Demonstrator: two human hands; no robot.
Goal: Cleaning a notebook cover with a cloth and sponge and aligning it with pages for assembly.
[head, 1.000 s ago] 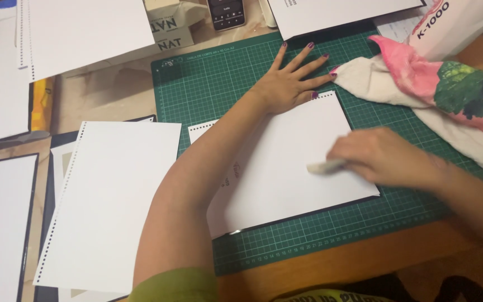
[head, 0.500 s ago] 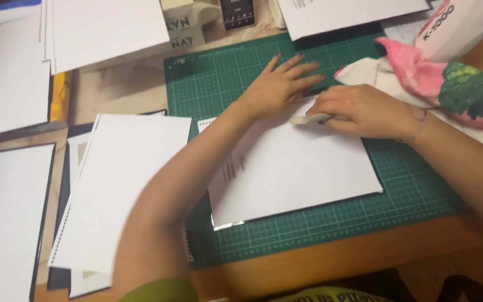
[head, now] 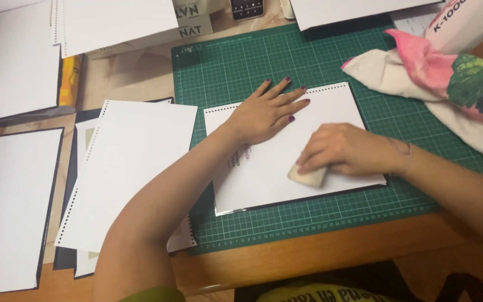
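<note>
1. Slipping is the main risk: the white sheet (head: 314,140) lies flat on the green cutting mat (head: 241,61), held only by the left hand (head: 266,112), which is spread open with the palm down on the sheet's far left part. If that pressure eases, the sheet could skate or skew under a stroke.
2. Creasing could follow from the right hand (head: 345,151), curled around a small pale block (head: 307,176) pressed on the sheet near its near edge; a hard push toward the punched far edge might buckle or tear the holes.
3. Catching is possible at the right, where a pink and cream cloth (head: 420,72) lies on the mat just beside the sheet; a wide sweep could drag it in.
4. Elbow trouble: the left forearm crosses above a stack of punched sheets (head: 141,162) lying left of the mat on the desk (head: 320,249), and could nudge them out of line.
5. Containers: a cardboard box (head: 191,22) sits at the far edge, closed as far as I can tell; its contents are hidden.
</note>
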